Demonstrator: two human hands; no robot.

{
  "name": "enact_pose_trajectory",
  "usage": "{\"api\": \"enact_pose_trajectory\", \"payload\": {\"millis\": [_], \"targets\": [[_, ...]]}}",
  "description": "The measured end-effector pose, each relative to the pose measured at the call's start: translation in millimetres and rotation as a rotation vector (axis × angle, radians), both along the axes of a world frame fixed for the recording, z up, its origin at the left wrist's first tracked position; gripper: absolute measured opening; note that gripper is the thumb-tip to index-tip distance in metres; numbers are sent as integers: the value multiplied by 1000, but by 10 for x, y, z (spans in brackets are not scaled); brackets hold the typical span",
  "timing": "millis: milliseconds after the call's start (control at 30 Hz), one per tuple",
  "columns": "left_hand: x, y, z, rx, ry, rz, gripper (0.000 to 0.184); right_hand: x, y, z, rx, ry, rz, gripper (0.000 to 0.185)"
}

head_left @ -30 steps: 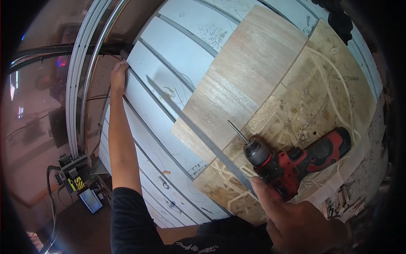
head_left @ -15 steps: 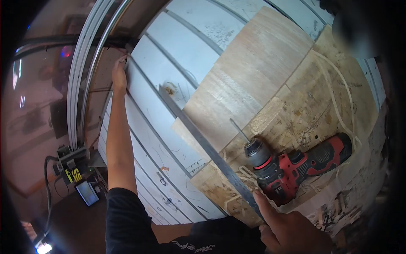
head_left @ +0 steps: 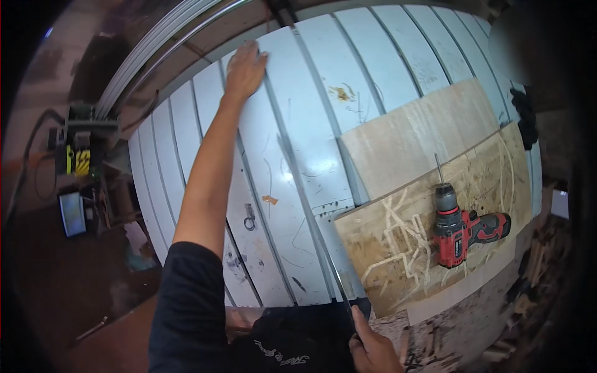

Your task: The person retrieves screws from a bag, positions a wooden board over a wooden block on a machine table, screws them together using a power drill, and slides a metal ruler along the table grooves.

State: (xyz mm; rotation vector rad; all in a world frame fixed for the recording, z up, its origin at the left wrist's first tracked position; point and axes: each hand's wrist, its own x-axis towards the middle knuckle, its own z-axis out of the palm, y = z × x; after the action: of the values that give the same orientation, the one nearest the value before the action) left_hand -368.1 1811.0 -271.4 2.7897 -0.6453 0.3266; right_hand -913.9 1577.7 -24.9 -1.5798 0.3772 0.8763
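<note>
My left hand lies on the white slatted table near its far edge, fingers stretched out and holding nothing. Low in the view, my right hand grips the near end of a long, thin metal strip. The strip reaches away from me across the slats, left of the boards, and its far end is blurred. A red and black cordless drill with a long bit rests on a stained, glue-marked wooden board. Behind that board lies a pale plywood sheet.
A metal rail runs past the table's far left side. At left are a machine part with a yellow-black label and a small lit screen. Wood scraps lie at lower right, and a dark glove-like item hangs at the right edge.
My left hand has come from the table's far side edge onto the slats, its fingers now spread flat. The metal strip has moved left, off the boards. The view has shifted too.
</note>
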Motion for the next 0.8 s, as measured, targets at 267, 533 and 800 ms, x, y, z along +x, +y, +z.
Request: {"api": "enact_pose_trajectory", "payload": {"millis": [267,533,800], "targets": [[-169,-69,87,-23,32,106,64,-275,769,-321,-219,-17,-123,50],[-200,-19,93,-101,65,35,66,-690,1170,-774,-297,-213,-229,54],[-437,42,82,-198,71,-9,60,-1124,1618,-1095,-286,-226,-358,56]]}}
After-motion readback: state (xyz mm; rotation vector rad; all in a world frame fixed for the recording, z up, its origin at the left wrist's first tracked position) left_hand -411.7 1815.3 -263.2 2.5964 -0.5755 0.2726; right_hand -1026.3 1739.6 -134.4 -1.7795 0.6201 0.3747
